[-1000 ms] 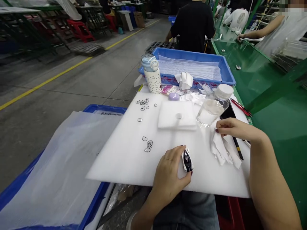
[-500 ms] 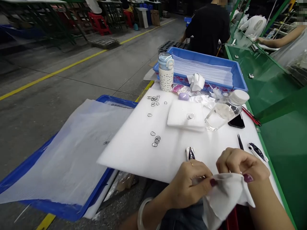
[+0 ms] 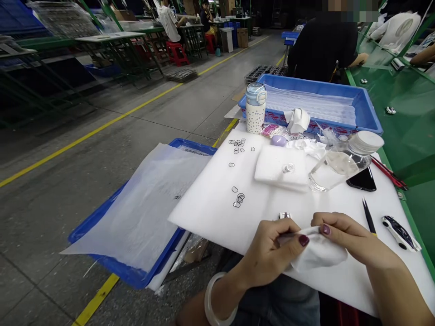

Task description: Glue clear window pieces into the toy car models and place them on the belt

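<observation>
We held a small glossy black-and-white part (image 3: 284,216) at the near edge of the white foam sheet (image 3: 210,199), mostly hidden behind our left hand (image 3: 272,253), which pinched it tightly. Our right hand (image 3: 350,237) pressed a white cloth (image 3: 317,253) against it, fingers closed on the cloth. Wiping looked under way, not finished. At three o'clock lay a like part (image 3: 399,232), apparently done, and tweezers (image 3: 369,217); at eleven o'clock, loose black rings (image 3: 238,198).

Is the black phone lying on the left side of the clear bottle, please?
No, the black phone lies on the white foam board just right of the clear bottle, under its white cap.
</observation>
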Demonstrator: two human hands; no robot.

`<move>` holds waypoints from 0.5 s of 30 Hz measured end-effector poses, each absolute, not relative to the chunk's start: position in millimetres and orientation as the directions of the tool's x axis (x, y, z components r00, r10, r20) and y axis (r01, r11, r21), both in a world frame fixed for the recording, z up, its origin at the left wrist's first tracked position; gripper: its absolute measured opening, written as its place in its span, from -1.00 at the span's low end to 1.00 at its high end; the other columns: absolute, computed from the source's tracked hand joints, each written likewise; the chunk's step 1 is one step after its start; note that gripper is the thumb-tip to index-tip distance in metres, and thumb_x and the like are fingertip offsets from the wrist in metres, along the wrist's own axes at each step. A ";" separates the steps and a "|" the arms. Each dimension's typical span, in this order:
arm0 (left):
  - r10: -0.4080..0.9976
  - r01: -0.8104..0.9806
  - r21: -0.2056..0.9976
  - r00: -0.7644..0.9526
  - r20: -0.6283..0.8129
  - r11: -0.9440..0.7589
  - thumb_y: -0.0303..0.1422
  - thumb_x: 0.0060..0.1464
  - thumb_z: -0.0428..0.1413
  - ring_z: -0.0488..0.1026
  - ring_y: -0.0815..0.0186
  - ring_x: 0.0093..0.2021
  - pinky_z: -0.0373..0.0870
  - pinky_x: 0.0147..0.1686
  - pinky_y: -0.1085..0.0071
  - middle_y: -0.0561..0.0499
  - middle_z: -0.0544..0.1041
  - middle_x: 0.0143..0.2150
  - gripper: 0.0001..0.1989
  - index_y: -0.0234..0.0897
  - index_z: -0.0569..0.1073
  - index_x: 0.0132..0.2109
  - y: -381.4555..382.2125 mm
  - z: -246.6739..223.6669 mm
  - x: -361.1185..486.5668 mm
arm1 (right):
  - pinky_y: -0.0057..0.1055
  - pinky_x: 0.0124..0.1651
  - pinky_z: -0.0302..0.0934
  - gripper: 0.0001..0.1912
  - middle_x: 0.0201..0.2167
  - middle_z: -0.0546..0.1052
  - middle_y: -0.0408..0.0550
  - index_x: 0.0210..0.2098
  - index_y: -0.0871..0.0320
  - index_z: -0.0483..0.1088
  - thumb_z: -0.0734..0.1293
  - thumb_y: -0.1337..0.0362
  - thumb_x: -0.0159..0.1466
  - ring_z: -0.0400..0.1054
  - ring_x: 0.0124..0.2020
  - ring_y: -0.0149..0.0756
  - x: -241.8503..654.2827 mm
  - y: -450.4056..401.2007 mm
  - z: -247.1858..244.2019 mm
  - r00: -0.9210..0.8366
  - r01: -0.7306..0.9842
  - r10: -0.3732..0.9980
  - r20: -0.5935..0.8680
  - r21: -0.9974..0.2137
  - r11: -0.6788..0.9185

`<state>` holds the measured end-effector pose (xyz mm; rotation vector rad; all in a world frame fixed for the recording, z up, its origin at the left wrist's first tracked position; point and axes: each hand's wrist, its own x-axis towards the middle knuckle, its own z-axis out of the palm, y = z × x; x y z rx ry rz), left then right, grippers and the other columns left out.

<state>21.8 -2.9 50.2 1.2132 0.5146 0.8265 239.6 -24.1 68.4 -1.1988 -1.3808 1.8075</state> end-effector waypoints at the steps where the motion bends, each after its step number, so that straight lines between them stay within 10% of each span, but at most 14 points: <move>1: 0.796 -0.265 0.957 0.601 0.070 0.116 -0.20 0.21 0.19 0.13 0.47 -0.53 0.02 -0.57 0.50 0.09 0.25 -0.52 -0.69 -0.35 0.42 -0.37 -1.8 48.9 18.7 | -0.48 -0.49 -0.13 -0.56 -0.55 0.16 -0.20 -0.48 0.16 0.25 0.28 -0.04 0.36 -0.02 -0.53 -0.46 239.3 -24.5 67.5 -0.433 0.085 0.843 -0.320 -0.945 -0.315; 9: 0.840 -0.082 0.997 0.541 0.045 -0.001 -0.23 0.26 0.13 0.24 0.40 -0.48 0.13 -0.50 0.47 0.06 0.37 -0.49 -0.74 -0.33 0.50 -0.31 6.2 39.0 -14.7 | -0.44 -0.46 0.07 -0.56 -0.54 0.26 -0.12 -0.49 0.14 0.34 0.30 -0.08 0.32 0.16 -0.51 -0.38 238.6 -25.0 73.8 -0.064 -0.037 0.992 -0.112 -0.993 -0.114; 15: 0.936 0.469 0.814 0.241 0.255 -0.343 -0.41 0.22 0.11 0.43 0.23 -0.24 0.36 -0.22 0.32 -0.03 0.53 -0.24 -0.84 -0.22 0.61 -0.15 43.9 19.0 -57.6 | -0.37 -0.59 0.07 -0.56 -0.53 0.24 -0.08 -0.50 0.08 0.27 0.34 -0.15 0.18 0.14 -0.59 -0.34 262.1 -29.6 79.2 0.375 0.090 0.924 -0.072 -0.989 -0.113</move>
